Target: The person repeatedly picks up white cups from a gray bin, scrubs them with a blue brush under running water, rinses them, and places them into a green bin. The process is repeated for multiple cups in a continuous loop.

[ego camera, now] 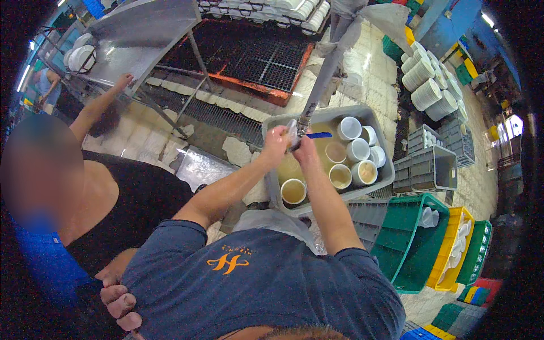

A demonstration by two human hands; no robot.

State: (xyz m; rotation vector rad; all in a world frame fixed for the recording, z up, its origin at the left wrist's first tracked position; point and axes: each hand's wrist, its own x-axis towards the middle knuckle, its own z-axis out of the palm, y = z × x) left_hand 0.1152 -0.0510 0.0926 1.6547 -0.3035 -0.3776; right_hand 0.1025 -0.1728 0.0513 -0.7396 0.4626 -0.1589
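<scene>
My left hand [277,142] and my right hand [305,149] are close together over a grey plastic tub [384,180] of murky water. Between them is a pale, glistening thing [292,134], blurred and partly covered; my left fingers close around it. It lies right beside the fitting at the lower end of a wrapped pipe [316,93]. A blue lever-like piece [319,135] juts out just above my right hand, whose grip is partly hidden. Several white cups stand or lie in the tub, among them a liquid-filled cup [293,191] and a tilted cup [365,172] with pale contents.
At my left stands a person [140,199], one hand [123,304] against my sleeve. A steel table [123,59] holds white dishes [80,57]. Stacked plates [429,85], grey crates [433,168], a green crate [414,242] and a yellow crate [450,246] are at right.
</scene>
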